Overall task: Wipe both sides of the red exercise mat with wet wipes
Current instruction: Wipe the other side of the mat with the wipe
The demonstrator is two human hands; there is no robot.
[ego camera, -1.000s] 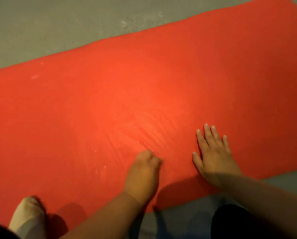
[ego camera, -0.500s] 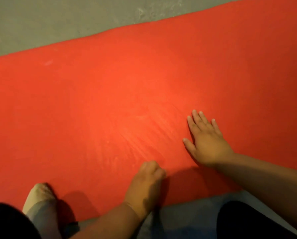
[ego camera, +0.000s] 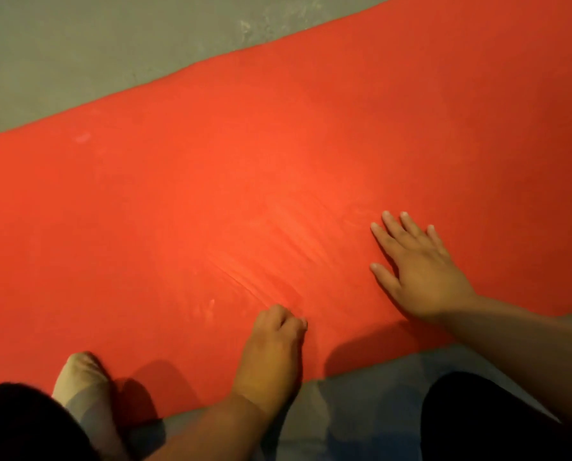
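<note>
Grey concrete floor [ego camera: 78, 54] carries everything. The flat red exercise mat [ego camera: 211, 178] lies on it, running diagonally from the left side up to the top right. Bare floor shows past the mat's far edge and along its near edge at the bottom.

Left to right:
- dark trouser leg [ego camera: 21, 427] in the bottom left corner
- beige-socked foot [ego camera: 81, 377] beside it, planted on the mat's near edge
- pale smudge [ego camera: 82, 138] close to the mat's far edge
- small white speck [ego camera: 212, 302] left of the fist
- diagonal creases [ego camera: 278, 261] in the mat between the two hands
- second dark-clad knee [ego camera: 477, 420] over the floor, off the near edge

Hands:
- left hand [ego camera: 271, 347]: clenched, knuckles on the mat just inside the near edge. Cannot tell whether anything sits in the fist.
- right hand [ego camera: 421, 274]: released, palm down, fingers straight and spread, flat on the mat right of the creases. Its forearm crosses the near edge.
</note>
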